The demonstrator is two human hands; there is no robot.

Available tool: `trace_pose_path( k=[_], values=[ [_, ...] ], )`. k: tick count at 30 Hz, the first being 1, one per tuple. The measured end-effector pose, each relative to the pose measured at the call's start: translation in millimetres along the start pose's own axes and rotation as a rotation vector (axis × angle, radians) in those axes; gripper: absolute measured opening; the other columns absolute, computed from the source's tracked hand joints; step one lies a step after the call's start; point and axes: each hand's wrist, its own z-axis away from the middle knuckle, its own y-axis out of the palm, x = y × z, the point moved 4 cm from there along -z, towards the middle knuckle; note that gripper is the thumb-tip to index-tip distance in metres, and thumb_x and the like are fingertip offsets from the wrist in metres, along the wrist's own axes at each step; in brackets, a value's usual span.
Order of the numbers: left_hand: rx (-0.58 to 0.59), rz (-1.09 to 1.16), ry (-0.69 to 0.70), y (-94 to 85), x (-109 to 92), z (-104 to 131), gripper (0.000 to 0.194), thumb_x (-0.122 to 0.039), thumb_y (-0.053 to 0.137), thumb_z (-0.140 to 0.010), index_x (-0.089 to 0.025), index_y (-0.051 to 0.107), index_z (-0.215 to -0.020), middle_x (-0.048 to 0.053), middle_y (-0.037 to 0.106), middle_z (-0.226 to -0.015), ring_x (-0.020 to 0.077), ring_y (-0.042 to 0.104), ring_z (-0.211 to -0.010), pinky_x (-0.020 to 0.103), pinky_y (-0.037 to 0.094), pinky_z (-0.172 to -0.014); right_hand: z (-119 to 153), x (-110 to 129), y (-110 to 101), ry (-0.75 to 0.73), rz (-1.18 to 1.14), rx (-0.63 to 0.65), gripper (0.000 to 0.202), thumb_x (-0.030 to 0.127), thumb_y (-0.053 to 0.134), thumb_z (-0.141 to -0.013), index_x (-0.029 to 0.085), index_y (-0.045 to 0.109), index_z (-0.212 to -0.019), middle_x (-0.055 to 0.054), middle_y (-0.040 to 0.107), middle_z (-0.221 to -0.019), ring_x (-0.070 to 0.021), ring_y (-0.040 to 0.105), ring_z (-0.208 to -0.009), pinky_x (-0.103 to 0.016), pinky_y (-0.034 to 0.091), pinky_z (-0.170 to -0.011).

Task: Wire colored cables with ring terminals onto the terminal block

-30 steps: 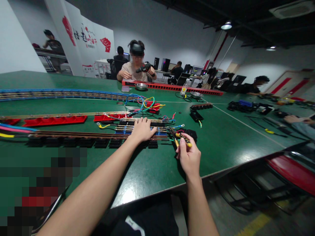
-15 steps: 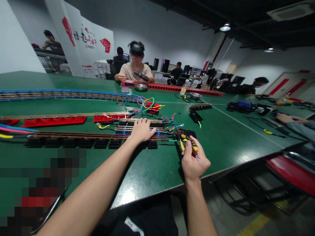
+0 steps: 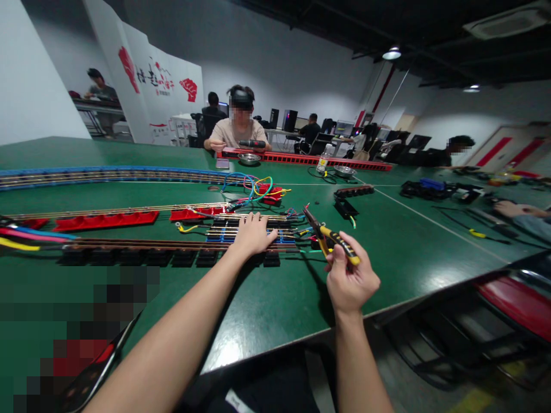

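My left hand (image 3: 253,234) lies with fingers spread on the blue and black rail assembly (image 3: 219,232), pressing over its thin metal bars. My right hand (image 3: 352,278) is wrapped round yellow and black pliers (image 3: 340,244), whose jaws point up and left, raised over the table just right of the assembly. Beneath and beside the jaws are short wires with ends sticking out. A yellow wire with a ring terminal (image 3: 187,229) extends from the assembly's left side. Long brown bars on black holders (image 3: 142,245) run leftward from it.
On the green table (image 3: 267,310) lie red holders (image 3: 107,219), a blue curved rail (image 3: 107,175), looped coloured wires (image 3: 253,189) and a small brown and black piece (image 3: 353,192). A person (image 3: 239,123) sits opposite, behind a long red rail (image 3: 301,159).
My right hand has lifted the pliers up and away from the wires at the assembly's right end. My left hand keeps its place on the assembly; the view has shifted slightly.
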Motion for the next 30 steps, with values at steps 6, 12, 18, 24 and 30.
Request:
trace_pose_path(
  k=[6, 12, 18, 24, 30],
  values=[
    [0.015, -0.010, 0.001, 0.4, 0.7, -0.8, 0.052, -0.054, 0.040, -0.094, -0.018, 0.055, -0.129, 0.014, 0.053, -0.137, 0.0320, 0.045, -0.129, 0.046, 0.034, -0.106, -85.0, 17.6, 55.2, -0.064, -0.128, -0.052, 0.040, 0.048, 0.047, -0.095, 0.018, 0.060, -0.119, -0.007, 0.069, -0.090, -0.0147, 0.068, -0.064, -0.024, 0.052, -0.048],
    [0.026, -0.003, 0.005, 0.0, -0.3, -0.5, 0.053, -0.052, 0.039, -0.095, -0.015, 0.054, -0.129, 0.017, 0.051, -0.139, 0.0349, 0.043, -0.131, 0.048, 0.034, -0.106, -93.8, -30.2, 94.0, -0.016, -0.024, -0.018, 0.042, 0.050, 0.048, -0.094, 0.015, 0.064, -0.112, -0.007, 0.071, -0.088, -0.0149, 0.068, -0.064, -0.026, 0.052, -0.061],
    [0.018, -0.016, 0.013, 0.0, 0.1, -0.5, 0.054, -0.052, 0.038, -0.095, -0.015, 0.055, -0.129, 0.017, 0.052, -0.137, 0.0349, 0.043, -0.130, 0.048, 0.034, -0.106, -83.7, -52.0, 94.2, -0.001, 0.212, 0.162, 0.031, 0.042, 0.058, -0.086, 0.016, 0.074, -0.095, -0.008, 0.073, -0.080, -0.0178, 0.065, -0.069, -0.026, 0.047, -0.069],
    [0.017, -0.006, 0.016, -0.4, 0.2, -0.3, 0.053, -0.052, 0.039, -0.095, -0.015, 0.055, -0.129, 0.016, 0.052, -0.136, 0.0334, 0.045, -0.129, 0.047, 0.035, -0.106, -90.5, -34.8, 80.6, 0.014, 0.274, 0.054, 0.035, 0.045, 0.062, -0.082, 0.014, 0.076, -0.088, 0.000, 0.056, -0.051, -0.0123, 0.047, -0.048, -0.024, 0.038, -0.058],
    [0.045, -0.018, 0.005, -1.2, -0.5, -0.6, 0.054, -0.052, 0.037, -0.096, -0.015, 0.053, -0.131, 0.016, 0.050, -0.139, 0.0347, 0.042, -0.132, 0.048, 0.033, -0.107, -91.6, -27.6, 75.9, 0.028, 0.317, 0.068, 0.036, 0.047, 0.061, -0.080, 0.015, 0.076, -0.084, 0.005, 0.043, -0.047, -0.0105, 0.038, -0.045, -0.024, 0.033, -0.055]
  ],
)
